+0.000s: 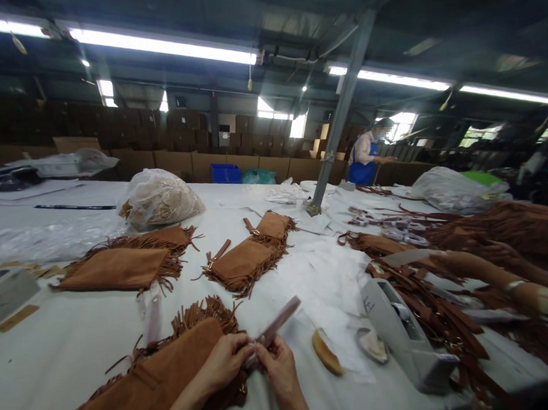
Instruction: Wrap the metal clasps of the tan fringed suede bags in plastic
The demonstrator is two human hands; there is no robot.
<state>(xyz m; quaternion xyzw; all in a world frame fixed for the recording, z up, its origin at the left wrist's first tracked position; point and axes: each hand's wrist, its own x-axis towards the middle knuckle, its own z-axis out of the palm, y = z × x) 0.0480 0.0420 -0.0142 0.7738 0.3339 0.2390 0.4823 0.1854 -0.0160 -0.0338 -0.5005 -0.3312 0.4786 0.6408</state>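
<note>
My left hand (230, 359) and my right hand (280, 366) meet in a pinch at the near end of a pinkish-brown strap (283, 317) that looks wrapped in thin film. The strap slants up and away to the right. Beneath my left forearm lies a brown suede fringed bag (172, 366), partly hidden by that arm. A similar wrapped strap (153, 317) rests beyond the bag's far edge. To the right of my hands are a yellow curved piece (326, 352) and a small grey dish-like piece with pale material (372, 345).
Other fringed bags (115, 268) (243, 262) lie further back. A grey tape dispenser (402, 333) stands at right, beside piled brown straps (448, 324). A co-worker's arm (482, 272) reaches in there. A metal post (343, 114) rises behind; a plastic-wrapped bundle (160, 198) sits back left.
</note>
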